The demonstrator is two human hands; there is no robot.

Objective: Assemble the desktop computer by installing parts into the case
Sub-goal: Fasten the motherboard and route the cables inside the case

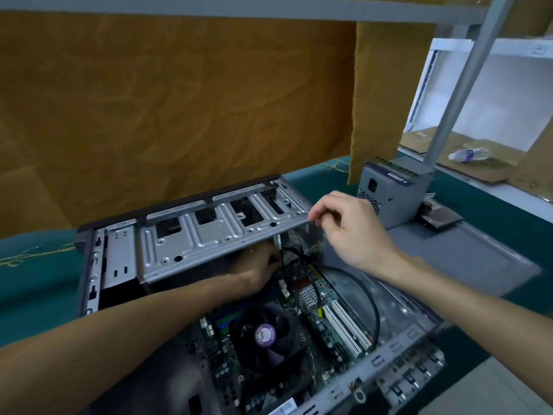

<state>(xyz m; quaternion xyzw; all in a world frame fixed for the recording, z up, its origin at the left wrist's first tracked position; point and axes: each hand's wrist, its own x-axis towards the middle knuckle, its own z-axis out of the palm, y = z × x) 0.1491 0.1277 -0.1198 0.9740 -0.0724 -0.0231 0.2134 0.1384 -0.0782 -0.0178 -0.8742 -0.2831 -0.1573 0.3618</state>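
One open computer case (89,265) lies on its side on the green tabletop (36,283), filling the middle and near part of it. Inside it sits one motherboard (311,313) with one round cooler fan (264,336) and two white expansion slots (347,329) side by side. One silver drive cage (209,235) stands tilted up over the far part of the case, with three dark rectangular openings in its face.

The right hand (350,229) pinches the right corner of the drive cage between thumb and forefinger, the other fingers curled beneath. The left hand (257,269) reaches under the cage into the case, close to a black cable (363,290) that loops across the board; its fingers are hidden in shadow, so I cannot tell whether it grips anything.

Toward the far right edge of the tabletop stands one grey power supply (389,190), well apart from the case. Just beside it to the right lies one hard drive (443,218), flat on a grey side panel (466,259) that rests along the right side of the tabletop.

Two mustard-coloured cloths (179,115) hang behind the far edge. Beyond the right edge, one plastic bottle (469,154) lies on its side on flattened cardboard (514,172).
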